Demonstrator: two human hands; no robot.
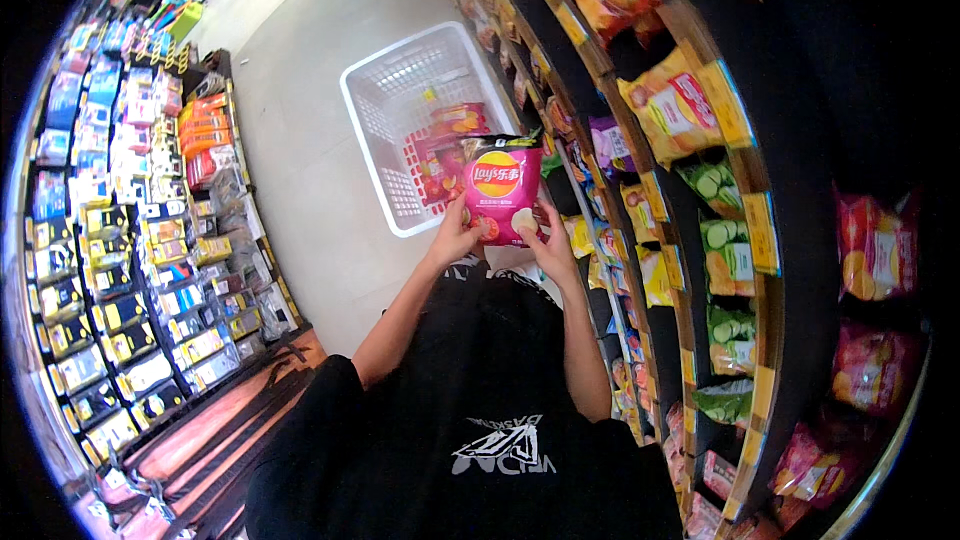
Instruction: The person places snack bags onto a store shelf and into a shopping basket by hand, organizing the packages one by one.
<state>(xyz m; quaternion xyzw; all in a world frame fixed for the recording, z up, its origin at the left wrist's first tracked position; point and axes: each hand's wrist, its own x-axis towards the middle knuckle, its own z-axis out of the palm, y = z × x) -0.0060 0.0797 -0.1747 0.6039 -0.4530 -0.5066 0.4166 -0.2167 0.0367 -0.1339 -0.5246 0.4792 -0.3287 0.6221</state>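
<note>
A magenta bag of Lay's potato chips (504, 187) is held upright in front of me, its printed front towards me. My left hand (459, 234) grips its lower left side, thumb on the front. On the lower right side, my right hand (551, 246) grips it the same way. Beyond the bag a white plastic basket (367, 157) with perforated walls stands on the floor. Inside it lie more magenta and red snack bags (459, 120), partly hidden by the held bag.
Along my right runs a snack shelf (765, 240) with yellow price strips, holding yellow chip bags (675, 106), green chip bags (727, 255) and magenta bags (877, 247). To my left stands a rack of small packaged goods (135, 240). Grey floor (300, 127) lies between them.
</note>
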